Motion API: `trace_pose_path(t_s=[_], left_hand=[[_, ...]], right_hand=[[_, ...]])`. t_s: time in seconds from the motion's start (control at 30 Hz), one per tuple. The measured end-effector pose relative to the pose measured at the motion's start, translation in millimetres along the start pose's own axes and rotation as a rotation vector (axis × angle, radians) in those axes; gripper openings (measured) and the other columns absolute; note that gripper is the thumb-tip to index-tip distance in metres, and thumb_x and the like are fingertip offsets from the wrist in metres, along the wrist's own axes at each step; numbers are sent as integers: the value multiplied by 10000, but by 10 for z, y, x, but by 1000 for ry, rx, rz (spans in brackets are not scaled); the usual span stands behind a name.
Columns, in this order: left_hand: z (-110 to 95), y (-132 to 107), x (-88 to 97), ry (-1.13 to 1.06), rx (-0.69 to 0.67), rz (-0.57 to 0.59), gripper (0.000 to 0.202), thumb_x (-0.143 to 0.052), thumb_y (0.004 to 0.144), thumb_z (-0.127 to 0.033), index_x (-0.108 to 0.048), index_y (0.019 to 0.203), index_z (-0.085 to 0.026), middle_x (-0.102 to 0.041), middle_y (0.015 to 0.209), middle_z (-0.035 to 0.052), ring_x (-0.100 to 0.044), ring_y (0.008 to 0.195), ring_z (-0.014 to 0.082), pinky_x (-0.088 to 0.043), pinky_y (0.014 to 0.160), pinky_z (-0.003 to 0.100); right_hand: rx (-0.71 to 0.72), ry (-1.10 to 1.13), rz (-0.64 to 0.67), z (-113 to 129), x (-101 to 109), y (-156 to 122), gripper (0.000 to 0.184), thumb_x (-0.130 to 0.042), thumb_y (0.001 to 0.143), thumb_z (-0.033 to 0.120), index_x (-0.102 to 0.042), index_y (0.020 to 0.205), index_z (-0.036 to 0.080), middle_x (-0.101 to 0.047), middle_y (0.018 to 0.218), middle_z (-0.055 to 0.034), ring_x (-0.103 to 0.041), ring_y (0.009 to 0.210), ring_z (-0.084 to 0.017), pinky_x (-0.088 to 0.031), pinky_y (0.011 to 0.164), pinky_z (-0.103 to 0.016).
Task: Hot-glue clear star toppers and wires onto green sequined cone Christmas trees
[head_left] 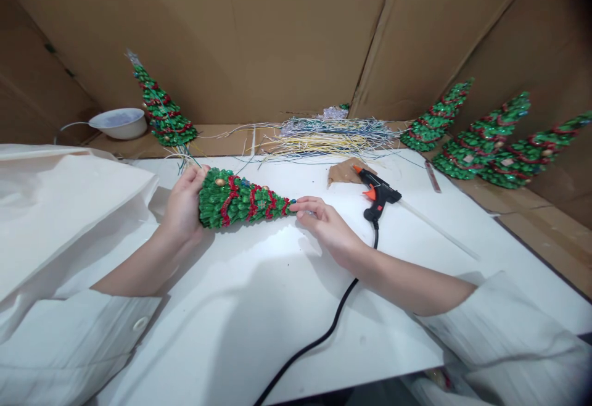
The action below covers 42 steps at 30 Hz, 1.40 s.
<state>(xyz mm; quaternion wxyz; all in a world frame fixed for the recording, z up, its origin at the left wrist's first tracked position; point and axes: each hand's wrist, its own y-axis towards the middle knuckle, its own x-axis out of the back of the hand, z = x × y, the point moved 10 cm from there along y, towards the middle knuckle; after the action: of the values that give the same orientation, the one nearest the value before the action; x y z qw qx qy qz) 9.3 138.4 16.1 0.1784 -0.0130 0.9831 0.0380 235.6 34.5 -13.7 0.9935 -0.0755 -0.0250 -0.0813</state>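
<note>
A small decorative Christmas tree [245, 201], green with red garland and coloured baubles, lies sideways in the air just over the white table. My left hand [187, 202] grips its wide base; the fingers behind the base are partly hidden. At the narrow tip, the fingers of my right hand [319, 218] pinch the end beside a small blue bauble. To the right of that hand a black glue gun [380, 193] with an orange nozzle and trigger lies on the table, its glue stick [439, 230] sticking out behind.
A tree with a star [169, 113] stands back left beside a white bowl [119, 123]. Thin coloured wires [333, 137] lie in a heap at the back. Several trees [481, 134] stand at right. A black cable [337, 319] crosses the table [393, 344]; white sheeting [60, 208] covers the left.
</note>
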Motion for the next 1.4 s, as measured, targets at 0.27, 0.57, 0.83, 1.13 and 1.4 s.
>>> trace_pose_path(t_s=[0.27,0.57,0.83,1.13,1.4], left_hand=[[8,-17,-45,23,-2,36,122,-563,777,-185,-512,668,-166,-445,690,-15,-418,574,84,-353,493,152],[-44,-56,-11,51,-80,17,99,-582,760,-200,-511,693,-182,-447,712,-21,-443,634,97,-363,559,168],[-165,-116,-27,87,-201,-9,147,-591,739,-208,-472,656,-183,-468,746,-22,-433,670,100,-352,611,172],[-144,-98,-9,118,-183,-27,119,-612,728,-243,-529,678,-173,-467,711,-21,-439,651,102,-341,581,180],[-141,-103,20,105,-186,-28,140,-622,728,-243,-518,669,-169,-461,682,-26,-431,621,98,-345,561,177]], right_hand=[[-41,-27,-71,-40,31,4,149,-541,702,177,-630,819,152,-491,1183,-88,-518,1011,-193,-399,894,-339],[-42,2,-74,-81,24,16,174,-532,700,178,-616,846,139,-485,1211,-94,-518,1011,-187,-398,859,-316],[-33,-10,-60,-48,35,16,141,-534,686,188,-628,783,148,-483,1182,-77,-528,939,-163,-418,800,-291],[43,-69,-34,-16,22,60,169,-509,680,150,-657,753,181,-490,1097,-59,-515,1007,-178,-400,899,-319],[38,-48,3,2,-22,46,154,-505,728,159,-649,779,172,-472,1118,-64,-518,995,-169,-412,899,-330]])
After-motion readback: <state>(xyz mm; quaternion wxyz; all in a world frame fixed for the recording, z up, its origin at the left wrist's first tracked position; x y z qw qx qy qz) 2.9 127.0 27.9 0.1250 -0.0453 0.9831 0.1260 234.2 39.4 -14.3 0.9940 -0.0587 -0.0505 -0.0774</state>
